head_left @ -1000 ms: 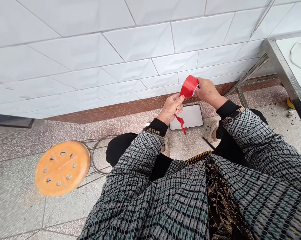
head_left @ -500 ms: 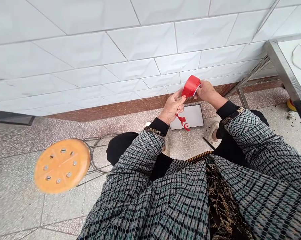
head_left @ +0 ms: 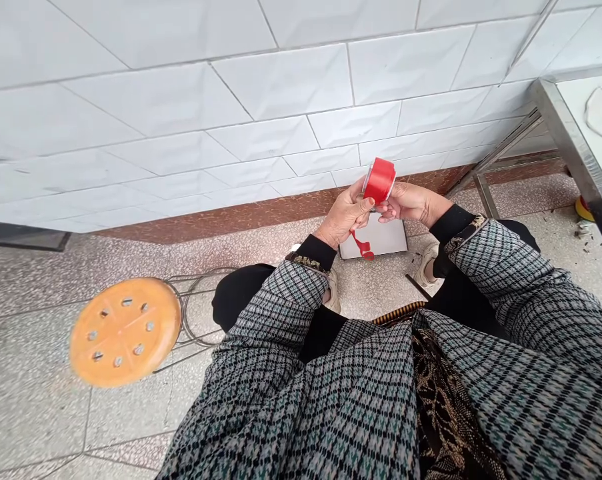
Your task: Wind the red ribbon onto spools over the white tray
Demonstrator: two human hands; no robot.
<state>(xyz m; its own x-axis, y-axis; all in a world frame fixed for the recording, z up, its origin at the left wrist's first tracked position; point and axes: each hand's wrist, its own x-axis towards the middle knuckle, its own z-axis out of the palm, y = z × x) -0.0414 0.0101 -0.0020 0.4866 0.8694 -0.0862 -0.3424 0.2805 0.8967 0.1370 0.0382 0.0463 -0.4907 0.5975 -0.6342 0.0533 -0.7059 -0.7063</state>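
You hold a roll of red tape up in front of you, above your knees and the floor, with both hands closed on it. Your right hand cups the roll from below and behind, fingers curled under it. Your left hand pinches the loose end at the roll's lower edge, and a short curled strip of red tape dangles from that pinch.

The dangling strip is the first risk. It twists on itself as it hangs, and if the sticky face meets itself or your left fingers it may fold and bond, leaving you with a wasted, crumpled end.

The second risk is the tear. The hanging strip looks narrower than the roll, so the tape may be splitting lengthwise; pulling at an angle could peel off another sliver rather than the full width.

The third is the grip. Your right hand holds the roll by fingertips only, so a sharp tug from the left could pull it loose and drop it onto the white framed panel lying on the floor between your shoes, or send it rolling toward the orange stool or under the steel table.
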